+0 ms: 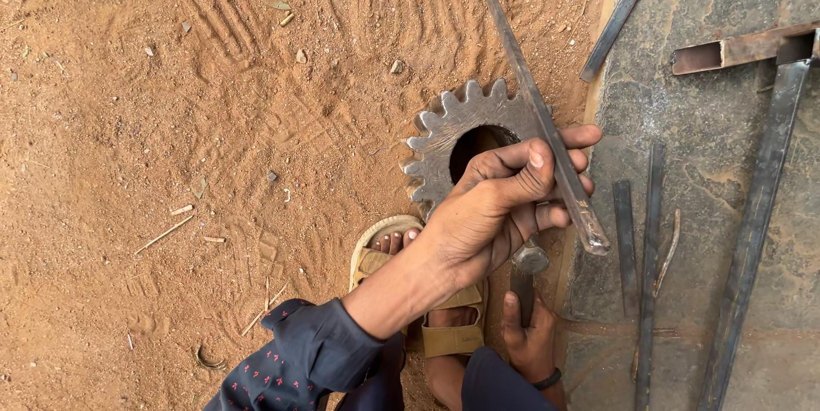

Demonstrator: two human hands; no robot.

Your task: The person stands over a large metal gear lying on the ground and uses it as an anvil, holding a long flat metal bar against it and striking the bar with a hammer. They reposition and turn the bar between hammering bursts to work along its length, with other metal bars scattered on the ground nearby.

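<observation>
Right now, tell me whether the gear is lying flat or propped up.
Cannot tell for sure: the gear appears flat on the sand, but the left hand hides its lower edge.

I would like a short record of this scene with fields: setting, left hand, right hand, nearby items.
setting: sandy red ground beside a stone slab
left hand: grips a long metal rod held over a toothed gear wheel
right hand: holds a hammer, head upward
foot: in a tan sandal, below the gear
nearby items: flat metal bars and a square tube on the slab
</observation>
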